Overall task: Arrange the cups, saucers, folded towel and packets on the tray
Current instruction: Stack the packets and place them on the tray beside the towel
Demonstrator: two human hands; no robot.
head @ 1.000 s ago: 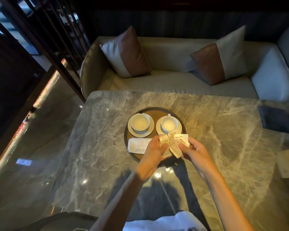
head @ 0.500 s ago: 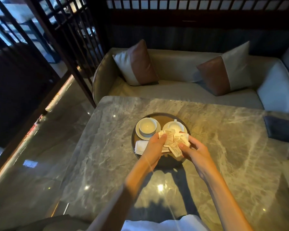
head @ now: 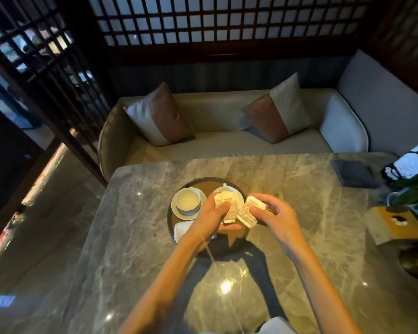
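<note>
The left hand (head: 211, 219) pinches some packets (head: 228, 203) under its thumb. The right hand (head: 274, 215) pinches more at its fingertips, just over the tray (head: 170, 222). They look light, thin and slippery (easy to drop), so grip the flat sides.

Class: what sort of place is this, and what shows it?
Probably a hotel lounge or tea room: a marble table, a cushioned sofa, and a round tray bearing a cup on its saucer.
</note>
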